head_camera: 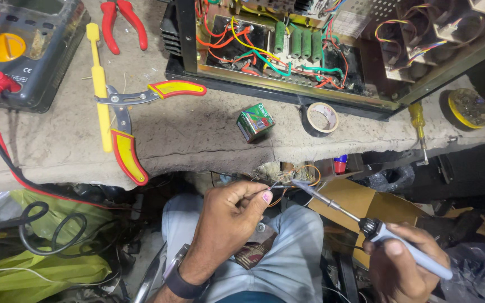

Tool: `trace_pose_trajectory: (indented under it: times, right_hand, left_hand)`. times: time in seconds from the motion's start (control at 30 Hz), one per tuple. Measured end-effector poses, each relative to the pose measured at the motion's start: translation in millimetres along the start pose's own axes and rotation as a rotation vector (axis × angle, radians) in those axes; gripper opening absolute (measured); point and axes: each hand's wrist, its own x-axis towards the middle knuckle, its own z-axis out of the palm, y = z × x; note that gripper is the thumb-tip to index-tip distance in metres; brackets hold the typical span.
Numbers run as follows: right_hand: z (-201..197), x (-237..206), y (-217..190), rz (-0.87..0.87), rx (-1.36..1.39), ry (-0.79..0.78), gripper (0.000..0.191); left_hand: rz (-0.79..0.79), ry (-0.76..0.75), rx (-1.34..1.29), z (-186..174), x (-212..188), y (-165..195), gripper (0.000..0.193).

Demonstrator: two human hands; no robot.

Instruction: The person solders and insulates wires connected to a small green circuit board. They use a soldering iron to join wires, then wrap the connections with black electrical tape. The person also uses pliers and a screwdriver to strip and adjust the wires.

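I am pinching the thin, floppy wire [279, 185] near its bare end in my closed left hand [228, 216], just below the bench edge [197, 163], while my right hand [402, 261] is gripping the light soldering iron [366, 224] by its handle.

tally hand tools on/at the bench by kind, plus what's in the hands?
Pliers: 2, red-handled pair, open yellow-and-red-handled pair
Screwdrivers: 2, long yellow plastic one, amber-handled one at the bench edge
Soldering irons: 1, grey-handled, in the right hand, tip at thin wires pinched by the left hand
Total: 5
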Motion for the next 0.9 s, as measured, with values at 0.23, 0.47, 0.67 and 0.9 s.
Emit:
trace_pose_trajectory:
  times: [0.23, 0.47, 0.67, 0.9]
  right_hand:
    - [-1, 29, -12, -0.707, -0.603, -0.343, 0.021]
    - [-6, 18, -20, -0.196, -0.461, -0.292, 0.027]
    - [-6, 18, -21, -0.232, -0.493, -0.309, 0.027]
    - [-4, 17, -36, -0.102, -0.621, -0.327, 0.029]
  left_hand:
    - [0.056, 0.023, 0.027, 4, 0, 0, 0.019]
    - [0.007, 0.018, 0.028, 5, -1, 1, 0.019]
    - [0.030, 0.020, 0.014, 6, -2, 1, 0.018]
    - [0.061, 0.015, -0.004, 6, -1, 1, 0.017]
